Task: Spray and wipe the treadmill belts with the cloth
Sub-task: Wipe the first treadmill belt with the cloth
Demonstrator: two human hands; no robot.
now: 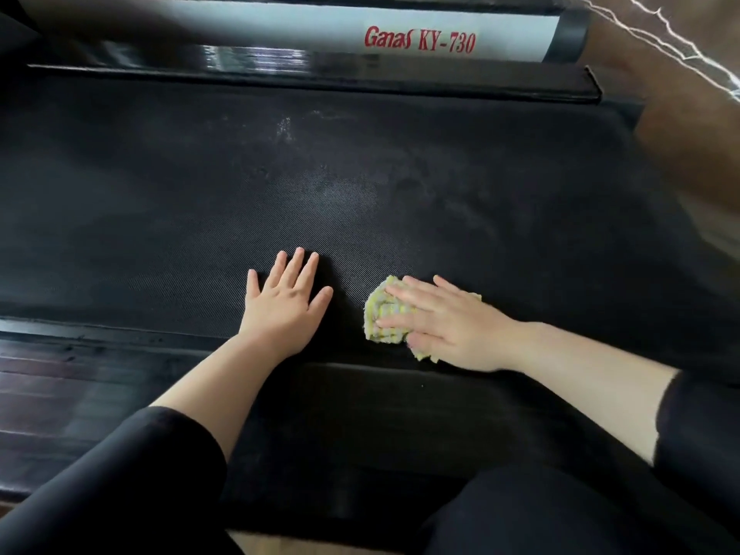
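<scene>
Left hand (285, 304) lies flat, fingers spread, on the belt (360, 186); just right, the right hand (444, 322) presses the cloth (386, 314) with straight fingers.

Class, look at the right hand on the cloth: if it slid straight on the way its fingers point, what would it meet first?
Probably the left hand, flat on the belt: the right hand and its cloth point toward that hand's thumb, with only bare belt between.
</scene>
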